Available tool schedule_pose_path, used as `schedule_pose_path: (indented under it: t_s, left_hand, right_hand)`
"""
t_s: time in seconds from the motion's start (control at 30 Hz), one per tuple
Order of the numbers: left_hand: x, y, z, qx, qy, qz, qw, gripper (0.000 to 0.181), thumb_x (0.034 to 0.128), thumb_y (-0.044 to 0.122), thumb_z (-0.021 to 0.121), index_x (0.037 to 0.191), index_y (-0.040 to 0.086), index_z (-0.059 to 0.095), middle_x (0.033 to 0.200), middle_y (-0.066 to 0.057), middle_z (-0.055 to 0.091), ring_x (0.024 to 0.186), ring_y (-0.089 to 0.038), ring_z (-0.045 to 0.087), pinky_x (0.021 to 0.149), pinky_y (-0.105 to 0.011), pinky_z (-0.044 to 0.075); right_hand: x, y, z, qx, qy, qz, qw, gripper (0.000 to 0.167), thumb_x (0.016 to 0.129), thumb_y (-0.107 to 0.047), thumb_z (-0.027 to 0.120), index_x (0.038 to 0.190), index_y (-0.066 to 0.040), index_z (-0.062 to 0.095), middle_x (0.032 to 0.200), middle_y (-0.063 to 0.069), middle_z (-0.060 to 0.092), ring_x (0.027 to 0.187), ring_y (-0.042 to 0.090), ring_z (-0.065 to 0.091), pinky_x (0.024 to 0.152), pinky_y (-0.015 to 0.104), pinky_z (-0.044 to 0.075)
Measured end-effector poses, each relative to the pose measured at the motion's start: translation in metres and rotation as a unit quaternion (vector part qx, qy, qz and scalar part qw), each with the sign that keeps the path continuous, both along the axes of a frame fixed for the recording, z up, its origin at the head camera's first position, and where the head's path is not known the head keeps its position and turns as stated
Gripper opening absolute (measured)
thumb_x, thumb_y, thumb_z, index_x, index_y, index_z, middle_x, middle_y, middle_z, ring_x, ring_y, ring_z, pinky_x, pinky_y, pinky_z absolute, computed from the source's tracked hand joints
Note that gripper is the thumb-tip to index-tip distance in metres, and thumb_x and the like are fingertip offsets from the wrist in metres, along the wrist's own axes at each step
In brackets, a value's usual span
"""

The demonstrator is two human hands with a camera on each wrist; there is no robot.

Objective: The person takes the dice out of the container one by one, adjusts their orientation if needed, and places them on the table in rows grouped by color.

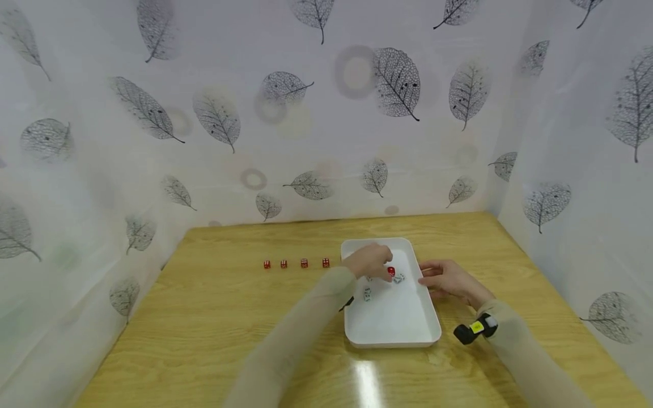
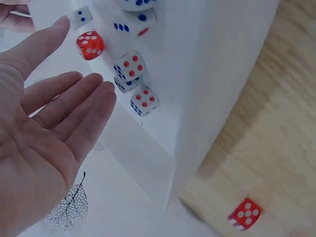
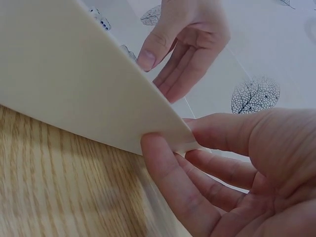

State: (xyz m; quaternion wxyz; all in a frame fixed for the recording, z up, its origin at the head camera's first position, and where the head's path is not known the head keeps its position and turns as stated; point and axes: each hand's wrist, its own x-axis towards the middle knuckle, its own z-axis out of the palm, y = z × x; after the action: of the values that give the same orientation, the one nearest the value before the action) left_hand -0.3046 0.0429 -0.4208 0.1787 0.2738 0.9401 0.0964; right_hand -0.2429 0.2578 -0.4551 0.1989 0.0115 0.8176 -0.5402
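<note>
Your left hand [image 1: 369,260] holds nothing, fingers loose, near the red die [image 2: 90,45] in the tray [image 1: 393,326]. Your right hand [image 1: 451,280] rests straight fingers on the tray's side, maybe to steady it; the thumb's touch is unclear.

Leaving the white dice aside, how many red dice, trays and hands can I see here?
Red dice on the table: 4
Red die inside the tray's rim: 1
White tray: 1
Hands, one left hand and one right hand: 2
Total: 8
</note>
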Motion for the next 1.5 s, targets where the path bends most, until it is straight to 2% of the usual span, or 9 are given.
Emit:
schedule_pose_path:
  t_s: [0.1,0.23,0.4,0.47,0.7,0.9,1.07,1.3,1.5]
  left_hand:
    - [0.0,0.004,0.001,-0.006,-0.007,0.012,0.9999,0.038,0.0837,0.033,0.078,0.116,0.017,0.068,0.109,0.004,0.068,0.085,-0.008,0.059,0.08,-0.025,0.052]
    - [0.003,0.009,0.006,-0.021,-0.009,0.012,0.9997,0.031,0.0844,0.03,0.078,0.11,0.017,0.067,0.099,0.005,0.066,0.081,-0.01,0.056,0.074,-0.024,0.049]
    - [0.004,0.016,0.008,-0.069,0.034,-0.021,0.9968,0.023,0.0858,0.027,0.077,0.102,0.016,0.064,0.093,0.005,0.063,0.081,-0.01,0.054,0.074,-0.025,0.048]
    - [0.002,0.02,0.007,-0.079,0.043,-0.023,0.9957,0.022,0.0859,0.026,0.077,0.101,0.016,0.064,0.091,0.005,0.062,0.082,-0.011,0.055,0.074,-0.025,0.047]
    - [-0.004,0.025,0.0,-0.084,0.064,-0.04,0.9936,0.01,0.0864,0.019,0.075,0.087,0.016,0.065,0.081,0.005,0.061,0.076,-0.012,0.055,0.067,-0.026,0.046]
    - [-0.008,0.022,-0.004,-0.054,0.039,-0.024,0.9975,0.011,0.087,0.013,0.074,0.085,0.016,0.063,0.08,0.004,0.062,0.074,-0.012,0.055,0.066,-0.024,0.046]
    - [-0.01,0.017,-0.001,-0.011,0.038,-0.017,0.9991,0.011,0.0854,0.011,0.074,0.087,0.016,0.064,0.08,0.005,0.062,0.075,-0.011,0.056,0.065,-0.022,0.047]
    - [-0.012,0.013,0.011,0.044,0.013,-0.029,0.9985,0.01,0.0837,0.014,0.078,0.093,0.012,0.073,0.081,0.004,0.066,0.073,-0.009,0.058,0.063,-0.02,0.049]
    - [-0.006,0.004,0.027,0.107,-0.021,-0.028,0.9936,0.012,0.0856,0.014,0.075,0.097,0.01,0.075,0.086,0.003,0.068,0.076,-0.01,0.06,0.066,-0.018,0.049]
  right_hand:
    - [0.0,0.0,0.001,-0.002,-0.001,0.002,1.0,0.058,0.094,-0.011,0.064,0.143,0.007,0.039,0.133,0.031,0.051,0.1,0.022,0.066,0.079,0.04,0.059]
    - [0.0,0.0,0.002,-0.003,0.0,0.003,1.0,0.057,0.094,-0.01,0.064,0.143,0.008,0.039,0.133,0.031,0.051,0.1,0.023,0.066,0.078,0.04,0.059]
    - [-0.001,0.001,0.003,-0.011,0.005,0.007,0.9999,0.058,0.094,-0.011,0.065,0.142,0.008,0.039,0.133,0.031,0.051,0.1,0.022,0.066,0.079,0.039,0.059]
    - [-0.001,0.001,0.003,-0.014,0.006,0.008,0.9998,0.058,0.094,-0.011,0.065,0.142,0.008,0.039,0.133,0.031,0.051,0.1,0.022,0.066,0.079,0.039,0.059]
    - [-0.001,0.001,0.004,-0.013,0.01,0.013,0.9998,0.058,0.094,-0.011,0.064,0.142,0.008,0.039,0.134,0.031,0.051,0.1,0.022,0.066,0.078,0.04,0.059]
    - [-0.001,0.0,0.003,-0.007,0.005,0.009,0.9999,0.058,0.094,-0.011,0.065,0.143,0.007,0.039,0.134,0.031,0.051,0.099,0.021,0.066,0.078,0.039,0.059]
    - [-0.001,0.0,0.002,-0.005,0.004,0.007,1.0,0.059,0.094,-0.011,0.065,0.143,0.008,0.038,0.134,0.031,0.051,0.097,0.021,0.066,0.078,0.04,0.059]
    - [-0.001,0.001,0.0,-0.001,0.004,0.003,1.0,0.06,0.092,-0.012,0.067,0.142,0.007,0.04,0.132,0.03,0.052,0.097,0.021,0.066,0.078,0.039,0.059]
    - [-0.001,0.0,0.0,0.009,0.0,0.0,1.0,0.059,0.093,-0.013,0.067,0.142,0.006,0.041,0.132,0.03,0.052,0.097,0.021,0.066,0.078,0.039,0.059]
